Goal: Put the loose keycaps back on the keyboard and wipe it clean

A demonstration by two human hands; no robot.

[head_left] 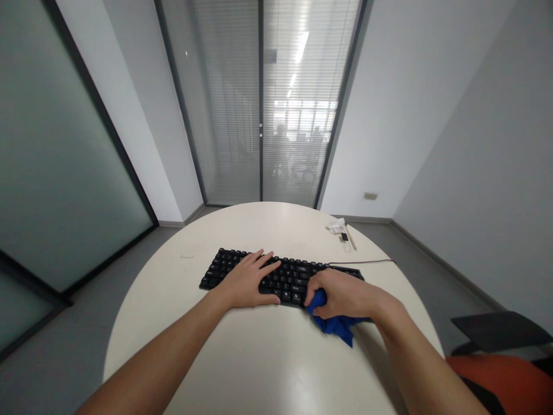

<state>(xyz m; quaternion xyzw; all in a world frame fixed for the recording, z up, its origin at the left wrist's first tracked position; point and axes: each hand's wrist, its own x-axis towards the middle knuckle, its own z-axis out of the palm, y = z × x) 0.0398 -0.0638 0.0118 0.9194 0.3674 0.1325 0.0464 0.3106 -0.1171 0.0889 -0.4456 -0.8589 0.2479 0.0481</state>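
Note:
A black keyboard [285, 280] lies across the middle of the round table, its cable [367, 261] running off to the right. My left hand [248, 281] rests on the left half of the keyboard with its fingers spread over the keys and the thumb along the near edge. On the right part of the keyboard, my right hand [339, 293] is closed around a blue cloth [337, 327], pressing it near the front edge. Loose folds of the cloth hang onto the tabletop. The keys beneath my hands are hidden.
The cream round table [268, 225] has small white items with a black piece [344, 237] at its far right edge. A thin bent piece [186, 256] lies left of the keyboard. An orange chair [488, 377] with a black armrest stands at the lower right.

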